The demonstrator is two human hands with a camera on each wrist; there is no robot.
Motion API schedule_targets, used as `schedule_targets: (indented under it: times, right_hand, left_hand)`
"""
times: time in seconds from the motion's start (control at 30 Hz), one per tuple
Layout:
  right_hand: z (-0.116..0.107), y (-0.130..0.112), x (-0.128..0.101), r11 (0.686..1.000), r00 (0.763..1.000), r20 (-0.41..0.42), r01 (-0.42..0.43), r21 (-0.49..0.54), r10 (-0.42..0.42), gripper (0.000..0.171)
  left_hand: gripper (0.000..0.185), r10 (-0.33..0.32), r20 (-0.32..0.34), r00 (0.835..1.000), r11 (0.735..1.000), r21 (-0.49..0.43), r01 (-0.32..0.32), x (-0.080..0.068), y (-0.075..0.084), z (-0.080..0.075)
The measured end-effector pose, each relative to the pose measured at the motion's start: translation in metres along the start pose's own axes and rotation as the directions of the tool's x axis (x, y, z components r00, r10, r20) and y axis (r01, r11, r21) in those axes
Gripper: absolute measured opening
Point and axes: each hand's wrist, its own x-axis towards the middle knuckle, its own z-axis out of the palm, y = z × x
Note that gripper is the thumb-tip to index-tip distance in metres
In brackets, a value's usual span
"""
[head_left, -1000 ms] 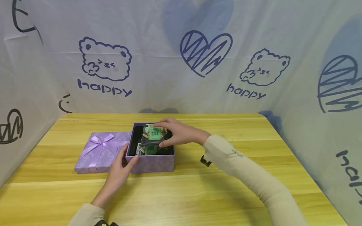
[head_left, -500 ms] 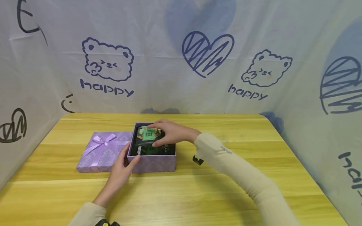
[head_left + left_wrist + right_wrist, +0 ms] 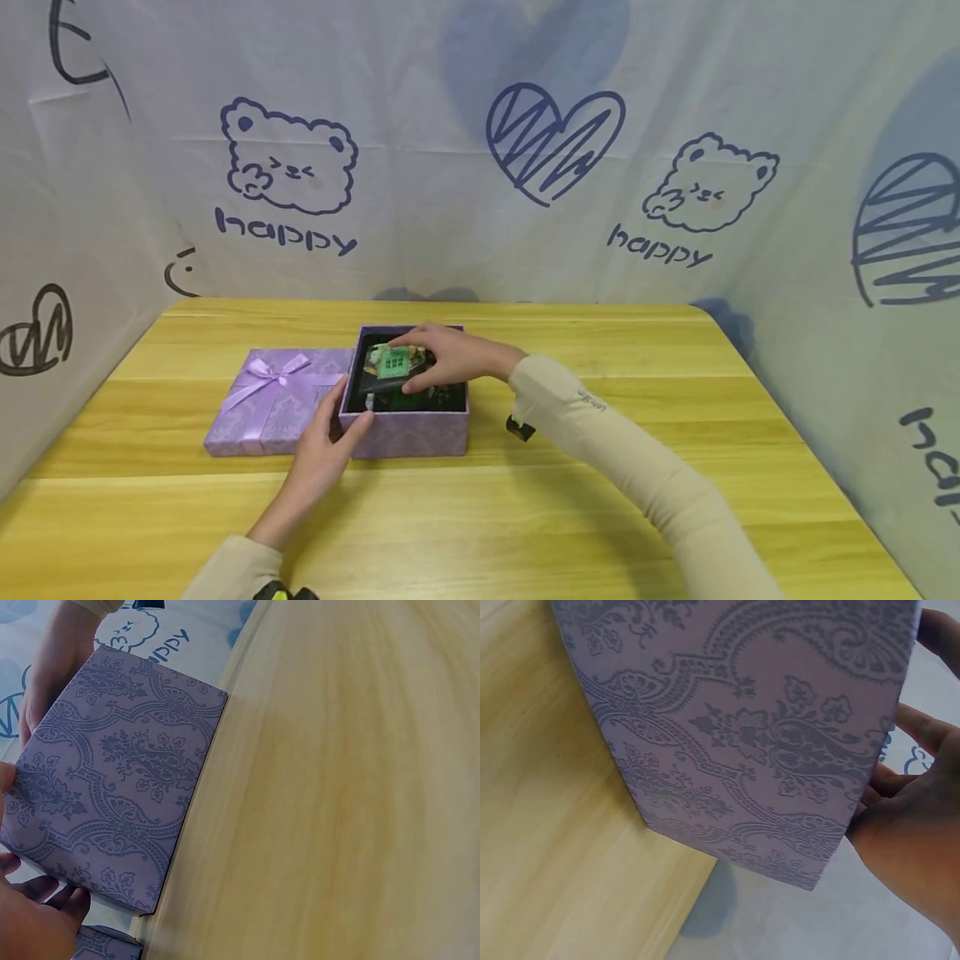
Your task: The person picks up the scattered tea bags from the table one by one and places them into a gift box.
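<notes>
A purple patterned gift box (image 3: pixel 411 437) stands uncovered on the table, its inside black. My left hand (image 3: pixel 324 446) holds the box at its front left corner, thumb at the front rim and fingers along the left side. With thumb and fingers, my right hand (image 3: pixel 457 358) pinches a flat dark packet with a green label (image 3: pixel 392 363) inside the box opening, slightly tilted. Below it, dark patterned contents show dimly near the front wall. In the right wrist view the box wall (image 3: pixel 742 742) hides the packet, and the right fingers (image 3: pixel 926 731) reach over the rim.
Left of the box lies its purple lid (image 3: pixel 300 408) with a ribbon bow (image 3: pixel 272 375), close against the box. The wooden table (image 3: pixel 480 517) ends at a white cloth backdrop (image 3: pixel 420 208) with printed bears and hearts.
My right hand has moved left and lower with the packet, which now sits deeper in the box and covers more of the contents below. My left hand stays at the box corner.
</notes>
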Motion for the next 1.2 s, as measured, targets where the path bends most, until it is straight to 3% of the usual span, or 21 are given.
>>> schedule_targets:
  times: [0.47,0.7,0.93,1.2]
  right_hand:
    - [0.006,0.004,-0.002,0.998,0.999,-0.007,0.053,-0.035,-0.053,0.062]
    - [0.009,0.008,-0.009,0.997,0.996,-0.057,0.070,0.028,-0.069,0.060]
    - [0.011,0.007,-0.031,0.993,0.982,-0.173,0.084,0.084,-0.068,0.057]
    - [0.005,0.015,-0.069,0.990,0.932,-0.362,0.040,0.132,0.010,0.054]
  left_hand:
    - [0.065,0.006,-0.014,1.000,1.000,-0.004,-0.006,0.000,0.000,0.002]
    - [0.065,0.005,-0.010,1.000,1.000,-0.020,-0.006,-0.001,0.000,0.002]
    - [0.065,0.006,-0.016,1.000,1.000,-0.011,-0.006,-0.001,-0.001,0.001]
    - [0.066,0.002,-0.015,1.000,1.000,-0.029,-0.003,-0.001,-0.001,-0.001]
